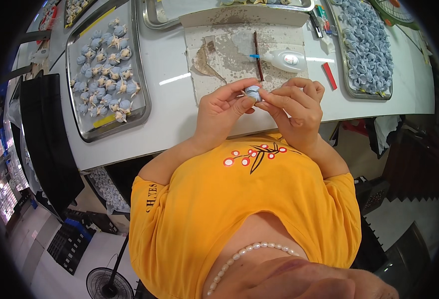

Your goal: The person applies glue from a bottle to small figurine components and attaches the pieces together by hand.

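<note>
Close to the table's near edge, my left hand (220, 107) pinches a small blue-grey figurine part (252, 92) between thumb and fingers. A pale bit sticks out at its left side. My right hand (295, 105) grips the same part from the right, with thumb and forefinger pressed on it. Fingers hide much of its shape. Just beyond my hands, a whitish squeeze bottle (288, 61) with a blue nozzle lies on its side on a stained cardboard sheet (229, 30). The nozzle crosses a dark reddish-brown stick (258, 55).
At left, a metal tray (144, 94) bears many small blue-grey and cream figurines (105, 70). Another tray at right holds blue-grey cupped pieces (366, 45). A red strip (330, 75) lies between that tray and the cardboard. A green fan (396, 11) stands at far right.
</note>
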The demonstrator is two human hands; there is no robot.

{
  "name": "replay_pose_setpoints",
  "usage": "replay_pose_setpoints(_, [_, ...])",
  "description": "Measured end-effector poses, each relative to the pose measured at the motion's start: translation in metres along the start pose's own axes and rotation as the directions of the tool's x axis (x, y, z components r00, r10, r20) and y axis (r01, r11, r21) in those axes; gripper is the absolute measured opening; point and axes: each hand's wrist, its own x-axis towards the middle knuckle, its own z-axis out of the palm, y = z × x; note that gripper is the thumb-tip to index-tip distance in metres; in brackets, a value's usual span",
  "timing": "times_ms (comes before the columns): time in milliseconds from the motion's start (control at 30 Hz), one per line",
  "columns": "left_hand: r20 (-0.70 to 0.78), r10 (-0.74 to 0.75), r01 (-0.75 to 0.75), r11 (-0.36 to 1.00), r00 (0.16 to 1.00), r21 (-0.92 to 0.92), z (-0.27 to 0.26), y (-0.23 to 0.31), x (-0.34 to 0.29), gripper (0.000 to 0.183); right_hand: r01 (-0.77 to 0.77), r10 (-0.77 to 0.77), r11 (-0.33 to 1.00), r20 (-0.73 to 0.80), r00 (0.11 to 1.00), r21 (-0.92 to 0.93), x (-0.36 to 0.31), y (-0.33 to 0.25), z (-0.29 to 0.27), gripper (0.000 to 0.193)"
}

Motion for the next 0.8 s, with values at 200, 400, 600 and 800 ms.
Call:
replay_pose_setpoints(200, [0.023, 0.012, -0.015, 0.994, 1.000, 0.108, -0.001, 0.002, 0.001, 0.034, -0.046, 0.047, 0.996, -0.017, 0.999, 0.075, -0.002, 0.004, 0.004, 0.026])
replay_pose_setpoints(400, [0.022, 0.060, -0.061, 0.997, 0.998, 0.048, 0.004, 0.002, 0.003, 0.036, -0.015, 0.018, 0.999, -0.061, 0.998, 0.051, 0.000, 0.003, 0.001, 0.026])
replay_pose_setpoints(600, [0.052, 0.208, -0.214, 0.960, 0.977, 0.181, 0.003, 0.005, 0.003, 0.031, 0.020, -0.018, 1.000, -0.138, 0.990, 0.010, -0.002, -0.003, 0.002, 0.022])
replay_pose_setpoints(800, [0.069, 0.214, -0.224, 0.941, 0.974, 0.255, 0.003, 0.008, 0.000, 0.033, 0.158, -0.157, 0.987, -0.070, 0.985, 0.010, 0.011, 0.013, -0.006, 0.018])
